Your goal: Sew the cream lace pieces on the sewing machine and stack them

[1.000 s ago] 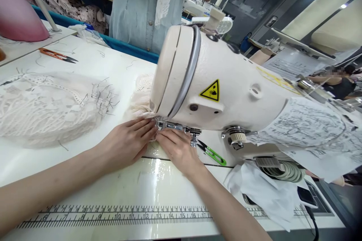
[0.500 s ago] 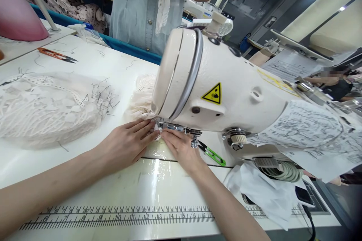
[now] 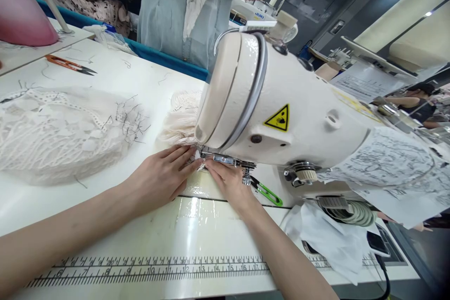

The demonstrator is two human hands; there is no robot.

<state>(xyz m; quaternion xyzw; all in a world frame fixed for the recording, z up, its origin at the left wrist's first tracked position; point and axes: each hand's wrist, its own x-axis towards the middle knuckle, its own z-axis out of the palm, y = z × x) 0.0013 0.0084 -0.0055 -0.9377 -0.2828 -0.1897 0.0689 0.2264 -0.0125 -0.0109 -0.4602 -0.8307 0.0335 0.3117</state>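
Note:
Cream gathered fabric [image 3: 181,122] lies on the sewing bed, its near edge running under the head of a white sewing machine [image 3: 228,89]. My left hand [image 3: 165,171] rests on that edge, open, with fingers stretched out flat beside the presser foot [image 3: 204,151]. On the other side of the foot, my right hand [image 3: 227,180] reaches in with extended fingers, open, its tips touching the small strip of fabric there. The machine's metal parts partly cover the right fingers. The needle point and the seam cannot be made out.
A pile of cream lace fabric [image 3: 66,136] with loose dark threads lies at left, orange thread snips [image 3: 68,64] behind it. Green snips [image 3: 269,193] lie right of my right hand. White cloth [image 3: 326,234] and a phone [image 3: 378,243] sit at right. A person [image 3: 183,18] stands across the table.
The view has shifted slightly, so the machine appears a little farther right. My hands stay beside the presser foot in nearly the same pose. The person opposite has moved the cloth they hold.

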